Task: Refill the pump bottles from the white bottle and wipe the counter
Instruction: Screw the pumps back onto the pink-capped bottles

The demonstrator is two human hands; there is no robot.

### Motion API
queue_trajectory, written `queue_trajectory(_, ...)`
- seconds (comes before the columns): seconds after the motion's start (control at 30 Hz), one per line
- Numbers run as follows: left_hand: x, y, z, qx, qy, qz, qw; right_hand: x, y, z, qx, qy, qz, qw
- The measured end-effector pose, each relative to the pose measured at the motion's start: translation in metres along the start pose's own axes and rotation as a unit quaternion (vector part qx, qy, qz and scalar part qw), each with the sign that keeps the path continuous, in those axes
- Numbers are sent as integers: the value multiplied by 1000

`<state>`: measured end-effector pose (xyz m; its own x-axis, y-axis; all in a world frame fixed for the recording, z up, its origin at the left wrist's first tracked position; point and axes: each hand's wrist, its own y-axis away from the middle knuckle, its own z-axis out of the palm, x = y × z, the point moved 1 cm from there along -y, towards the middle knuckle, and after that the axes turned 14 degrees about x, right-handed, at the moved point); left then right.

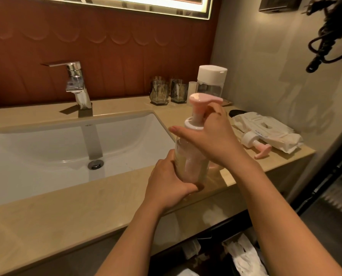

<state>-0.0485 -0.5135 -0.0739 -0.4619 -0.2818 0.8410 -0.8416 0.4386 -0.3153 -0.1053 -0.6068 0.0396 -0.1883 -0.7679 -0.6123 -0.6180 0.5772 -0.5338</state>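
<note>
Pink-topped and filled with pale liquid, a clear pump bottle [192,162] sits at centre frame, just right of the sink, held in both of a person's bare hands. The left hand [166,182] wraps the lower body of the bottle from the near side, fingers curled round it. The right hand [212,136] closes on the neck of the pump, between the pink head [198,100] and the white collar [192,124], with one digit stretched out toward the left. The left hand hides the bottle's base, so whether it rests on the beige counter [86,206] cannot be told.

At the back of the counter, right of centre, a white-capped bottle [212,80] with a clear body stands upright, lid on, just behind the pink head. To its left stand two drinking glasses [159,92]. At right of frame a second pump [255,144], white collar and pink spout, lies on its side, partly resting on a flat white packet [269,128].

A white basin [46,152] fills the left half of the frame, with a chrome faucet [76,84] behind it. A lit mirror edge [146,3] runs along the top, and a coiled black cord [329,36] hangs in the upper right corner.
</note>
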Motion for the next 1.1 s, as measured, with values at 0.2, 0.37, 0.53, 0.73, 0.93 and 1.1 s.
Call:
queue_trajectory(0.2,3,2,-2,2,6,10,1000,2,11,-16,-135,-116,16,984)
queue_trajectory(0.37,2,2,-3,11,0,16,1000,3,21,-26,-158,-191,-13,969)
queue_trajectory(0.53,0,1,-2,17,-10,8,1000,5,19,-18,-27,-156,-28,987)
queue_trajectory(0.73,2,1,-2,5,-8,11,1000,3,15,-10,87,-103,-26,991)
queue_trajectory(0.93,4,3,-6,4,42,-15,999,-2,7,-1,-37,-79,-2,996)
queue_trajectory(1.1,5,1,-8,-4,27,35,999,-7,12,-17,-191,-209,-2,959)
